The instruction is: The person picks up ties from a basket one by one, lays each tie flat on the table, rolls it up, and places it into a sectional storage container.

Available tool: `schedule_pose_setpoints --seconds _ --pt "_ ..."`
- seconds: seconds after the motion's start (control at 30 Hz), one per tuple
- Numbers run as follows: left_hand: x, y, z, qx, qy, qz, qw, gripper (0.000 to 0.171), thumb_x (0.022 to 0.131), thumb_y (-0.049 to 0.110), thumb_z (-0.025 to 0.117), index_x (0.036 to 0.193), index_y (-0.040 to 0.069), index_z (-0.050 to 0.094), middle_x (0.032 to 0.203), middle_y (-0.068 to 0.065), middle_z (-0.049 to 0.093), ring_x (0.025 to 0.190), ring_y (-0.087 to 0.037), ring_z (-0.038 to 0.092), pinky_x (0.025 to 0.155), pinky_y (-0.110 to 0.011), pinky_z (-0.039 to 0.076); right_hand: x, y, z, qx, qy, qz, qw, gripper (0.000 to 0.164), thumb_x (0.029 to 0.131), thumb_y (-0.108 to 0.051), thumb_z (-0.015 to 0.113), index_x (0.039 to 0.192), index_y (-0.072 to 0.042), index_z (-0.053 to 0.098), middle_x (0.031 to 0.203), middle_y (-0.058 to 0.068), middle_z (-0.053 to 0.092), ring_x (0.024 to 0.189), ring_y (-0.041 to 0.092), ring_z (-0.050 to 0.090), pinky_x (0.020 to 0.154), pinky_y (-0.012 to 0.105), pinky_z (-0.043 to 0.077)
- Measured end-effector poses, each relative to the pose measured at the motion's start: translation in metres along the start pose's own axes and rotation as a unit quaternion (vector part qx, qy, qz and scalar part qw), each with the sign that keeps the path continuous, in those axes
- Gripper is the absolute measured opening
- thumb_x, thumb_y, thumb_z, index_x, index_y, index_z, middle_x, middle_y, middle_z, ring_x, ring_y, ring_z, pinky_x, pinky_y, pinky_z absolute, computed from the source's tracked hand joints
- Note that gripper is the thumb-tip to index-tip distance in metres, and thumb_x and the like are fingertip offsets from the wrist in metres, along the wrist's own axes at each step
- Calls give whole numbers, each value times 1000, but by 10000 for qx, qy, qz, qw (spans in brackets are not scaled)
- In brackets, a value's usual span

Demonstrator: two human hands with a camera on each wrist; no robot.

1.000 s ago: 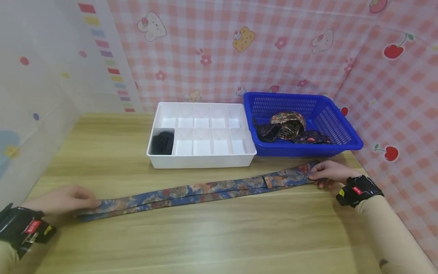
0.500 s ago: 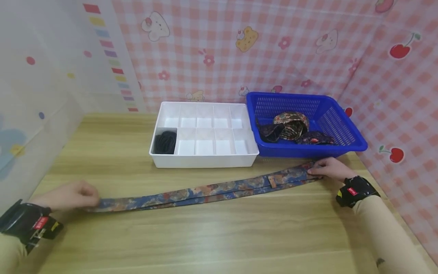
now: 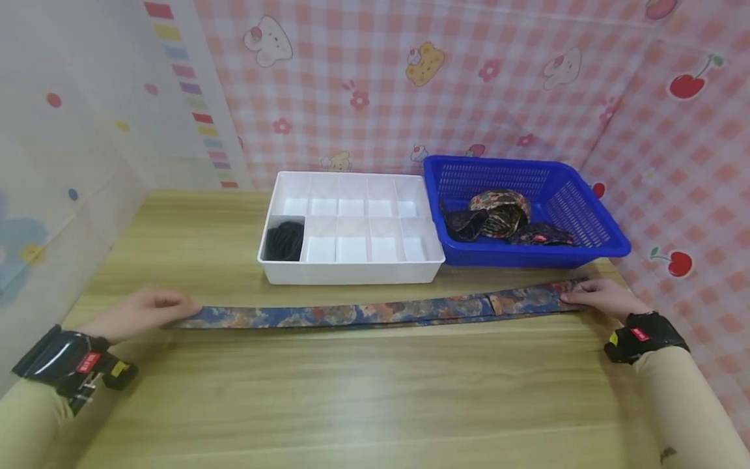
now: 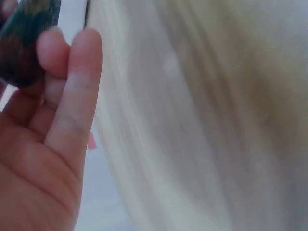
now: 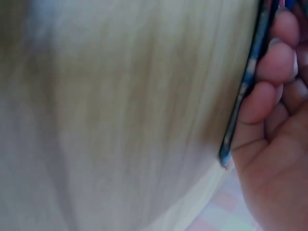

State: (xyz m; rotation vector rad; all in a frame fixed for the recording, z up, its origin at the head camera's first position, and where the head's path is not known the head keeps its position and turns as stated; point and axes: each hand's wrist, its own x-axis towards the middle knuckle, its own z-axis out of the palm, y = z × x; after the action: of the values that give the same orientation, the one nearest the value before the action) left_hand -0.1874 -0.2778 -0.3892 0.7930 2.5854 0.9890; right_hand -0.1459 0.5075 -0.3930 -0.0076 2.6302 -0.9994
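A folded necktie, blue with a reddish-brown floral print, stretches nearly straight across the table in the head view. My left hand pinches its left end; the left wrist view has the dark end of the tie between thumb and fingers. At the other end my right hand grips the tie. In the right wrist view the tie's edge runs along the curled fingertips. A small orange-brown loop crosses the tie near its right end.
Behind the tie stands a white divided box with a dark rolled bundle in its front-left compartment. Right of it, a blue basket holds several rolled patterned ties. Patterned cloth hangs along the back and sides of the wooden table.
The left hand has moved up and right with its end of the tie, so the tie lies more level and its layers overlap more. The right hand has shifted slightly right, still holding it.
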Motion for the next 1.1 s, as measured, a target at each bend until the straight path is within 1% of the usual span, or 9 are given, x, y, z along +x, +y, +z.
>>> schedule_pose_setpoints --seconds 0.1,0.2,0.3,0.57,0.77,0.87,0.97,1.03,1.1 --pt "10 -3 1 538 120 -70 9985 28 96 24 61 68 22 58 66 10 52 60 -8 48 58 -26 41 -2 -1 0 141 -49 83 9999 28 95 -19 62 91 7 70 79 -1 66 71 6 52 64 23 38" --pt "18 -9 6 1010 144 -242 9945 22 92 31 65 72 22 62 68 10 56 61 -8 50 58 -27 42 -1 -3 5 -192 162 127 9996 27 93 -23 65 90 3 71 81 0 67 71 6 52 64 23 38" --pt "22 -11 11 1228 295 -400 9912 20 89 33 68 76 21 63 70 9 58 63 -10 51 60 -29 43 1 -5 9 -627 475 30 9969 26 91 -27 68 84 -2 72 79 0 63 69 8 50 63 24 37" --pt "24 -10 13 1270 671 -327 9891 12 84 19 74 87 14 64 85 1 68 80 -21 63 72 -46 52 1 -3 11 -1139 764 -122 9905 28 89 -31 69 75 -8 67 68 -3 56 62 10 47 59 24 35" --pt "18 -10 9 903 669 -433 9927 30 88 27 71 105 3 64 97 -10 67 88 -27 63 76 -49 52 -8 -14 13 -1634 1145 -198 9797 32 94 -34 64 78 -5 62 65 -2 51 58 14 45 53 28 35" --pt "5 -11 4 480 535 -766 9945 42 93 33 64 117 -2 59 103 -15 66 82 -25 63 69 -41 53 -22 -32 17 -1981 1519 -196 9681 37 96 -35 59 72 -7 57 60 -2 45 52 16 42 48 29 31" --pt "-6 -12 0 122 353 -1144 9927 49 96 36 59 123 -4 55 92 -13 66 66 -20 61 58 -34 51 -30 -65 25 -2385 1700 -392 9554 45 96 -39 59 61 -12 49 55 -6 38 47 14 37 45 28 27" --pt "-8 -12 -1 70 269 -1277 9914 51 96 39 57 125 -3 54 81 -7 64 58 -19 58 54 -32 49 -29 -98 36 -2561 1615 -700 9505 47 95 -38 60 56 -16 45 52 -8 34 45 12 33 45 27 25" --pt "-5 -11 0 135 278 -1308 9909 54 96 41 58 127 -2 54 73 -3 61 57 -18 56 53 -32 47 -21 -135 51 -2527 1241 -1145 9527 44 95 -37 61 57 -19 49 52 -10 40 45 9 36 46 27 29"
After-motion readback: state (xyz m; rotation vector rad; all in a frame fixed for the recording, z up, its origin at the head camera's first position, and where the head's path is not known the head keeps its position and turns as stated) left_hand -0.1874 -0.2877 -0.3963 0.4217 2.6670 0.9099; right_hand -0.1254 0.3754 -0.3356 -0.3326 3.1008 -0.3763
